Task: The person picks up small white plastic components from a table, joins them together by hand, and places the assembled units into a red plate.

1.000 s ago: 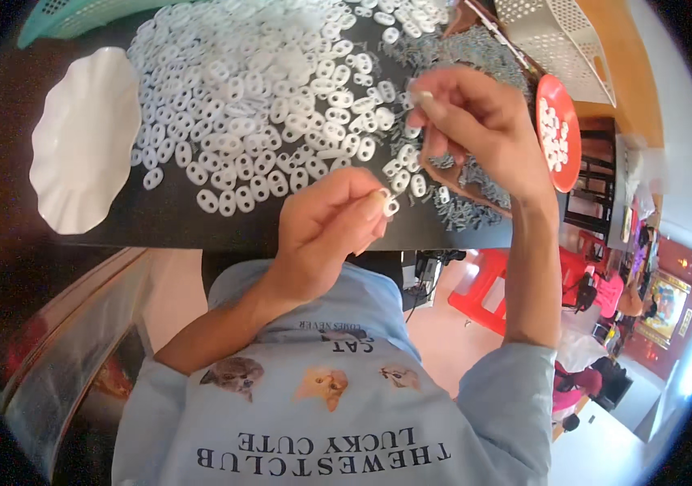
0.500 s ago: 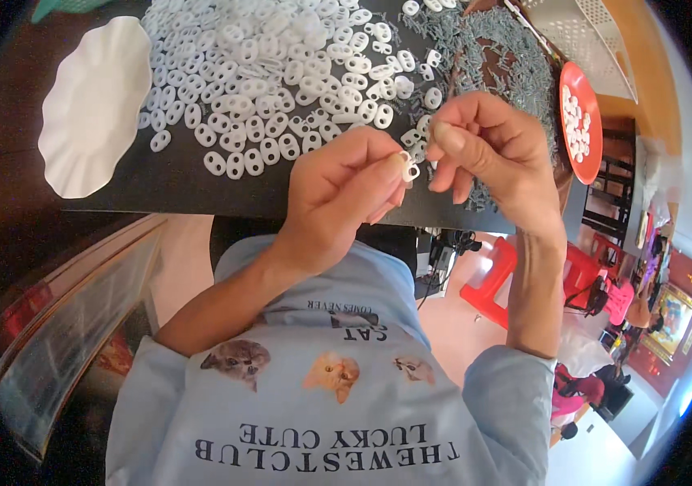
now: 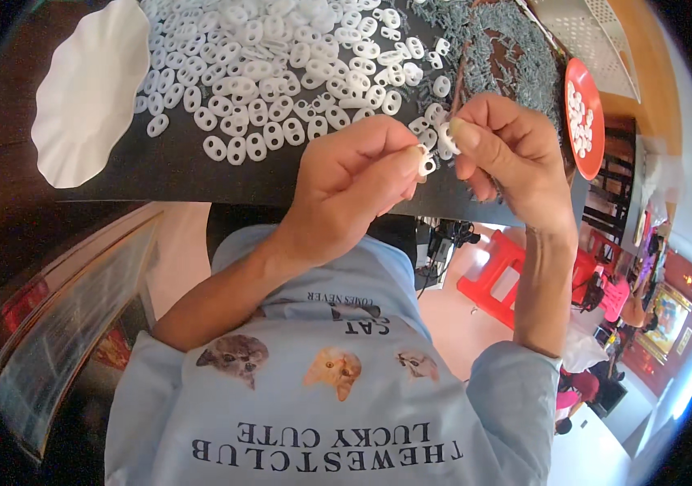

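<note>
My left hand (image 3: 362,182) pinches a small white two-hole cord lock piece (image 3: 427,165) between thumb and forefinger, its end sticking out past the fingertips. Close by on the right, my right hand (image 3: 508,154) is closed, with thumb and forefinger on another white piece (image 3: 446,138). The two pieces are a short gap apart above the near edge of the dark table (image 3: 176,178). Beyond my hands lies a wide heap of white two-hole oval pieces (image 3: 273,65). A pile of small grey springs (image 3: 516,73) spreads behind my right hand.
A white wavy-edged dish (image 3: 91,97) stands at the left of the table. At the right edge sits a red plate (image 3: 594,158) holding small white parts. Below the table, to the right, is a red plastic stool (image 3: 484,283). Other people are in the background at far right.
My right hand has come in with a white piece now showing at its fingertips. My left hand has shifted slightly right, still pinching its piece. The whole view has moved a little.
</note>
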The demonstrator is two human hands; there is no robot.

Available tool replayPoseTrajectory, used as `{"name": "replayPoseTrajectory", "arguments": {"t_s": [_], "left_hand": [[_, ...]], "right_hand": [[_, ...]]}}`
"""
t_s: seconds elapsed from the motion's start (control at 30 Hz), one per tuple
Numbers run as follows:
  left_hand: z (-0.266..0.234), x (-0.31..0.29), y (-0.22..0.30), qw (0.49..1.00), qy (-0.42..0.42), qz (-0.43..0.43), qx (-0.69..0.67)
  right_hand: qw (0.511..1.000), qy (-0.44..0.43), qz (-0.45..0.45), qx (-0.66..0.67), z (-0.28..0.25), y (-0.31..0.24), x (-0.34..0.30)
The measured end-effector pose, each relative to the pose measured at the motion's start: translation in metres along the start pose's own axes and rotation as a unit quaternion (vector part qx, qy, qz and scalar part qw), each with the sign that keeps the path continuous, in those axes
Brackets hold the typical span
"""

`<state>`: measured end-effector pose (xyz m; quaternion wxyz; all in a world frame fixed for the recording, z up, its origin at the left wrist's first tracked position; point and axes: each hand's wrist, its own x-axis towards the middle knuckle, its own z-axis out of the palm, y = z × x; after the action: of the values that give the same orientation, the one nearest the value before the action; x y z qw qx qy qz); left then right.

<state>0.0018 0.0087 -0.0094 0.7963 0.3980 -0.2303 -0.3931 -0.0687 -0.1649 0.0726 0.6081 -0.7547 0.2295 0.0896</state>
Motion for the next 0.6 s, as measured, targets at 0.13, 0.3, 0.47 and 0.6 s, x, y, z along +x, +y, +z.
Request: {"name": "replayPoseTrajectory", "arguments": {"t_s": [0.13,0.3,0.47,0.6], "left_hand": [[0.0005,0.0014,-0.0014,1.0,-0.001,0.001,0.02],[0.0008,0.0009,-0.0014,0.999,-0.008,0.013,0.039],[-0.0006,0.0001,-0.0013,0.998,-0.018,0.009,0.052],[-0.0005,0.0014,-0.0058,0.999,-0.017,0.015,0.047]], "right_hand": [[0.999,0.012,-0.032,-0.018,0.0034,0.0001,-0.0028],[0.999,0.015,-0.047,-0.013,0.0061,-0.0009,-0.0053],[0.998,0.021,-0.053,-0.023,0.007,-0.0011,-0.0067],[0.998,0.028,-0.052,-0.032,0.0059,0.0011,-0.0059]]}}
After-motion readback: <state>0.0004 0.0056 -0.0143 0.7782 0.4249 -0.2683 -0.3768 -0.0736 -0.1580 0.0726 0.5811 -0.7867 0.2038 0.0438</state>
